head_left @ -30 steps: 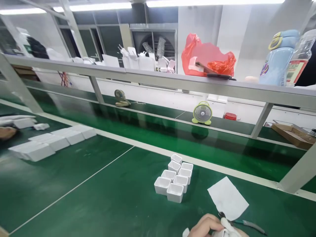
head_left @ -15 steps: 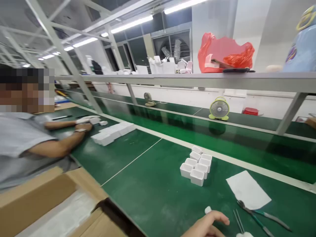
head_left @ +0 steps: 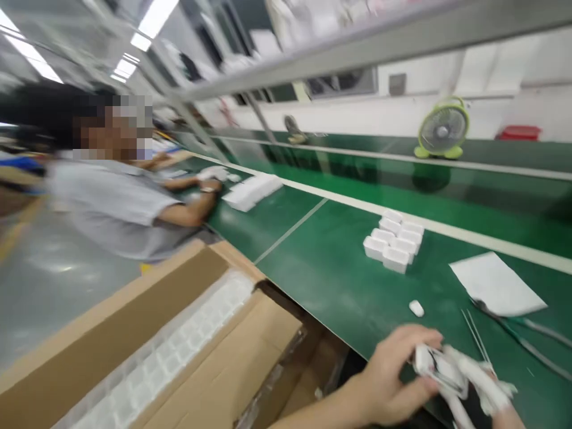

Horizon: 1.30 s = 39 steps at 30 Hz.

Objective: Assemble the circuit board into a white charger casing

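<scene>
My left hand (head_left: 395, 375) curls its thumb and fingers round one end of a small white plastic part (head_left: 442, 368) that has a dark line or gap in it. My right hand (head_left: 489, 390), its fingers in white coverings, grips the other end. Motion blur hides the part's details. Just beyond my left hand, a small white rounded piece (head_left: 416, 308) lies on the green bench. Metal tweezers (head_left: 476, 335) rest close to my right hand, partly hidden by it. Pliers with green handles (head_left: 509, 328) lie to the right, their tip on a white paper sheet (head_left: 498, 283).
Several open white boxes (head_left: 395, 260) stand grouped on the green bench (head_left: 313, 262). At the lower left, a cardboard carton (head_left: 263, 339) holds a white compartmented tray (head_left: 179, 351). A co-worker (head_left: 116, 202) sits at the left beside more white pieces (head_left: 252, 192). A green fan (head_left: 442, 131) stands behind.
The view has swung down and left. Both hands now hold the white part together; earlier only my left hand showed, with fingers apart near the small white piece.
</scene>
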Tool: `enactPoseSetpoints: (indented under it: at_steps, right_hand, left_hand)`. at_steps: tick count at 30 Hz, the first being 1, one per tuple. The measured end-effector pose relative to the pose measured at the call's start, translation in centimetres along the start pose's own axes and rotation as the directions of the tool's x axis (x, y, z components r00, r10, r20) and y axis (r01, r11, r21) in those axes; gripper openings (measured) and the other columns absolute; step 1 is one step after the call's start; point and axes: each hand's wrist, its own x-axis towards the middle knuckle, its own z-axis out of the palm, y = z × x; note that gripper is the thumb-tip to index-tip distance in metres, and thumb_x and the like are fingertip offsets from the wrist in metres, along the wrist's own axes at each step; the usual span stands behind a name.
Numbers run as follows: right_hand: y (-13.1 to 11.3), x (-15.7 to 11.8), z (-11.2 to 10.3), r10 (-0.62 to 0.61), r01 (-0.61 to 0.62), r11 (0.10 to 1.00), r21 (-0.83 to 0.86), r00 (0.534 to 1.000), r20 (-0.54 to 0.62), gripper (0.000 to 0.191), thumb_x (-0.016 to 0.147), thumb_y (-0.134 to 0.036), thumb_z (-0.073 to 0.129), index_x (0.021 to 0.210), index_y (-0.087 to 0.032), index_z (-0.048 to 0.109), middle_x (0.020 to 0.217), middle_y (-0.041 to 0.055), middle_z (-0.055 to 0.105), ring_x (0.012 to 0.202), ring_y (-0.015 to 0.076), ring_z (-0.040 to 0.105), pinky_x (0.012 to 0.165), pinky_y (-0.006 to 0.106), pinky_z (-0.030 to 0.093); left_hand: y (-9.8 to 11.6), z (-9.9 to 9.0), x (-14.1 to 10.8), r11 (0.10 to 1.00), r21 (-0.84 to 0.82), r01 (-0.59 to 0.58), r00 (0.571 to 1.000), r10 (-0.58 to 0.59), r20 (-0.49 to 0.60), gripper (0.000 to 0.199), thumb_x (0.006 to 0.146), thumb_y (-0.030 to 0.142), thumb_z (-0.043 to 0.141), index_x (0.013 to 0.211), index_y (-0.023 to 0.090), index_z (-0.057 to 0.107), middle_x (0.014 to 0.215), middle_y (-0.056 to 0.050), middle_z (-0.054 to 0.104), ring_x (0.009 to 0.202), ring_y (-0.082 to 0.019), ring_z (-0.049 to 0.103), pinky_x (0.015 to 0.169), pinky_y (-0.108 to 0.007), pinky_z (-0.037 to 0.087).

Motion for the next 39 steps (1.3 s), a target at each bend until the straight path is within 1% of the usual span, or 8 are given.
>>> enactPoseSetpoints:
  at_steps: [4,7,12,18,22,26,33,39]
  right_hand:
    - [-2.3,-1.7,-2.7,0.143,-0.140,0.989,-0.041,0.986,0.090,0.038,0.092,-0.017,0.051,0.129,-0.023,0.050,0.120,0.0116,0.068,0.111,0.0269,0.067,0.086,0.039,0.061]
    - [-3.2,-0.7,-2.9,0.197,-0.198,0.980,-0.001,0.976,0.095,0.037,0.094,-0.016,0.050,0.131,-0.022,0.049,0.124,0.0124,0.067,0.116,0.0254,0.064,0.090,0.040,0.059]
    - [-3.5,0.1,-2.9,0.167,-0.167,0.986,-0.010,0.982,0.088,0.040,0.094,-0.017,0.052,0.133,-0.021,0.047,0.120,0.0116,0.069,0.114,0.0243,0.065,0.091,0.038,0.059]
    - [-3.5,0.3,-3.2,0.081,-0.080,0.996,-0.032,0.996,0.049,0.039,0.093,-0.012,0.046,0.132,-0.019,0.047,0.115,0.0117,0.069,0.110,0.0241,0.067,0.087,0.037,0.061]
    - [-3.6,0.4,-3.2,0.095,-0.093,0.995,-0.034,0.992,0.079,0.042,0.094,-0.012,0.046,0.135,-0.019,0.044,0.117,0.0123,0.069,0.115,0.0258,0.064,0.089,0.040,0.060]
    - [-3.5,0.4,-3.2,0.114,-0.117,0.993,0.018,0.988,0.102,0.043,0.095,-0.013,0.048,0.137,-0.020,0.043,0.121,0.0132,0.068,0.118,0.0259,0.063,0.090,0.040,0.060]
    - [-3.0,0.0,-3.3,0.109,-0.109,0.994,-0.005,0.989,0.096,0.040,0.093,-0.013,0.050,0.132,-0.021,0.047,0.118,0.0119,0.069,0.113,0.0258,0.066,0.091,0.040,0.059]
    - [-2.4,-0.1,-3.5,0.083,-0.089,0.995,0.042,0.988,0.131,0.037,0.091,-0.013,0.053,0.127,-0.023,0.050,0.120,0.0120,0.069,0.113,0.0262,0.066,0.091,0.042,0.059]
  left_hand:
    - [0.6,-0.4,-0.4,0.946,-0.115,0.303,0.941,-0.316,-0.120,0.036,0.096,0.029,0.058,0.130,0.021,0.053,0.113,-0.011,0.070,0.101,-0.020,0.068,0.091,-0.031,0.055]
    - [0.7,-1.0,-0.4,0.931,-0.102,0.350,0.925,-0.361,-0.118,0.028,0.096,0.025,0.058,0.122,0.017,0.059,0.107,-0.011,0.073,0.093,-0.020,0.071,0.081,-0.028,0.058]
    - [1.7,-1.5,0.5,0.951,0.307,-0.030,0.997,0.052,-0.062,0.047,0.089,0.002,0.057,0.134,0.018,0.055,0.103,-0.008,0.076,0.098,-0.020,0.070,0.086,-0.031,0.057]
    - [2.0,-1.4,1.1,0.764,0.493,-0.417,0.909,0.354,0.219,0.023,0.090,0.010,0.061,0.111,0.013,0.068,0.105,-0.007,0.076,0.113,-0.022,0.064,0.106,-0.038,0.045]
    - [1.2,-1.2,0.7,0.847,0.390,-0.361,0.932,0.320,0.167,0.027,0.093,0.037,0.062,0.106,0.015,0.069,0.117,-0.013,0.070,0.117,-0.025,0.061,0.104,-0.044,0.050]
    - [0.3,-0.8,0.3,0.920,0.284,-0.268,0.963,0.262,0.059,0.015,0.093,0.024,0.061,0.103,0.018,0.070,0.144,-0.014,0.049,0.137,-0.035,0.045,0.102,-0.053,0.051]
    - [-0.6,0.3,0.2,0.988,0.006,-0.157,0.987,0.157,-0.024,0.056,0.077,0.033,0.080,0.121,0.020,0.047,0.119,-0.017,0.068,0.110,-0.026,0.068,0.092,-0.041,0.059]
    - [-0.1,0.7,0.1,0.997,0.009,-0.072,0.989,0.073,-0.129,0.057,0.074,0.033,0.083,0.114,0.020,0.045,0.113,-0.016,0.069,0.107,-0.026,0.069,0.090,-0.040,0.059]
